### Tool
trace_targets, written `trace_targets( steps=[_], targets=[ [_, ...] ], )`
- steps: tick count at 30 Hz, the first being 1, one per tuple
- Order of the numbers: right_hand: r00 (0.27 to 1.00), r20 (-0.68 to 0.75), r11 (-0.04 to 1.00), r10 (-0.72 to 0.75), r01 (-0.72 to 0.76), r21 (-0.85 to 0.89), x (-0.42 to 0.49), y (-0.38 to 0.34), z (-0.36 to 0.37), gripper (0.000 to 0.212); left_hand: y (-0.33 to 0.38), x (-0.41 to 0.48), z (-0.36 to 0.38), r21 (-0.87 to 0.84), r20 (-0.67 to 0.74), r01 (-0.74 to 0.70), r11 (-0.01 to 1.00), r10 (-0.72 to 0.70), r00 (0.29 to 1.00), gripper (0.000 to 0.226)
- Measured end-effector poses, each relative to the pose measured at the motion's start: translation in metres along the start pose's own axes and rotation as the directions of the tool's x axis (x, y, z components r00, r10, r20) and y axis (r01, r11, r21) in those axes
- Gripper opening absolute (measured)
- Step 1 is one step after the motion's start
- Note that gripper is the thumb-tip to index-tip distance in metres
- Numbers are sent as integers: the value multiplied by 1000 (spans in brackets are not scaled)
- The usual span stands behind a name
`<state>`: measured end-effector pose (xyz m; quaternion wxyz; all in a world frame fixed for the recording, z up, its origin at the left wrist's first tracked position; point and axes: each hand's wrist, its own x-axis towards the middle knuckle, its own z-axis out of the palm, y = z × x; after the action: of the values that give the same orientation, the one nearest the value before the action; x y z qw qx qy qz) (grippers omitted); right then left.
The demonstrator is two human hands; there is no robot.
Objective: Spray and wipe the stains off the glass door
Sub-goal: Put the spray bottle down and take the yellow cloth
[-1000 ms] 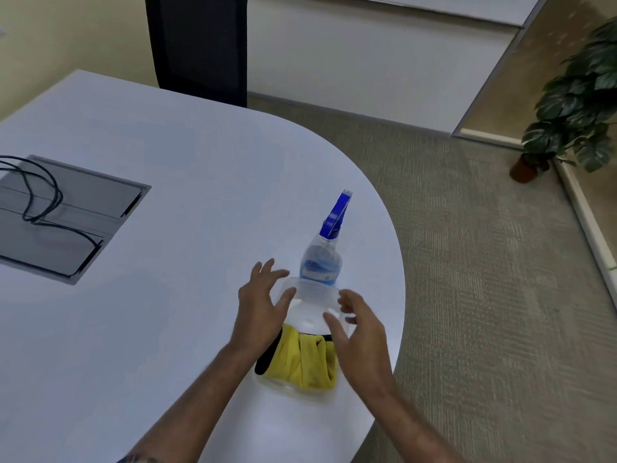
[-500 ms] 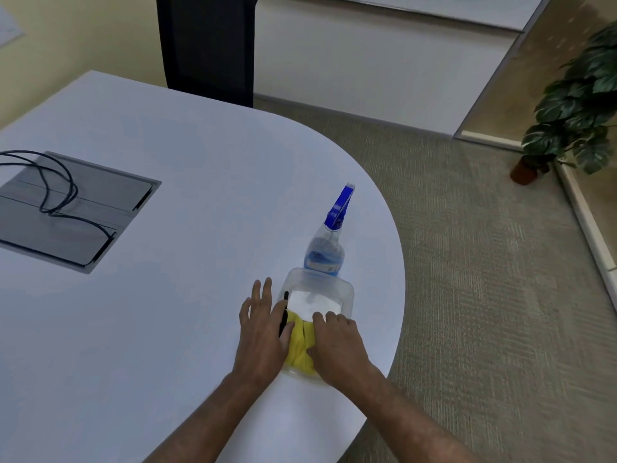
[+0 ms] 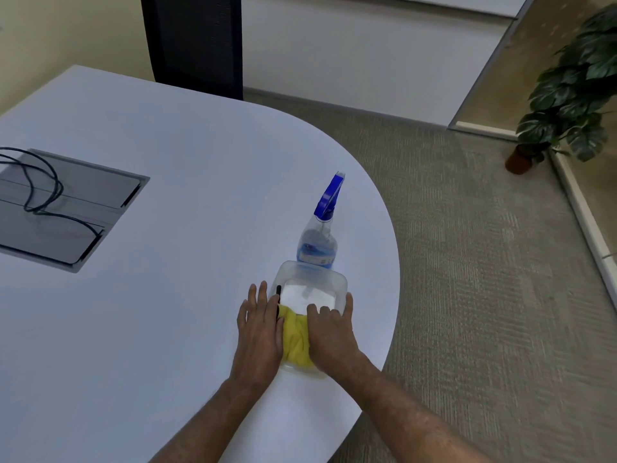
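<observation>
Both hands are hiding much of the crumpled yellow cloth in the clear plastic tub; the left hand is lying flat and open, the right hand is pressing down (grip unclear); a blue-triggered spray bottle is lying just beyond.

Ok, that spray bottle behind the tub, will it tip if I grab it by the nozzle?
Possibly. The spray bottle stands upright, tall and narrow, with its blue trigger head well above the base, so a sideways pull may topple it. It looks only partly filled, so probably light. It stands near the table edge; gripping the neck seems safer.
</observation>
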<state>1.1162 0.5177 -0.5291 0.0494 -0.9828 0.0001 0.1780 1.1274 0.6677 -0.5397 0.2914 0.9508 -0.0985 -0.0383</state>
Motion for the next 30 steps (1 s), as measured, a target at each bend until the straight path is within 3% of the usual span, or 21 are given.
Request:
trace_targets(
  steps=[10, 16, 23, 26, 30],
  targets=[
    [1000, -1, 1000, 19, -19, -18, 2, -1, 6, 41, -1, -2, 4, -80, -27, 26, 996, -29, 999, 47],
    [997, -50, 993, 66, -61, 97, 2, -3, 2, 26, -1, -2, 3, -104, -16, 41, 994, -43, 999, 47],
    [953, -298, 982, 47, 11, 189, -14, -8, 3, 6, -2, -4, 4, -104, -24, 47, 993, -49, 998, 52],
    [913, -407, 970, 41, 62, 235, -19, -8, 2, 11, -3, -5, 6, -135, -23, 55, 989, -59, 998, 53],
    [899, -432, 930, 64, 104, 353, -23, -2, 6, 29, -5, -7, 8, -180, -24, 83, 980, -88, 996, 51]
  ],
)
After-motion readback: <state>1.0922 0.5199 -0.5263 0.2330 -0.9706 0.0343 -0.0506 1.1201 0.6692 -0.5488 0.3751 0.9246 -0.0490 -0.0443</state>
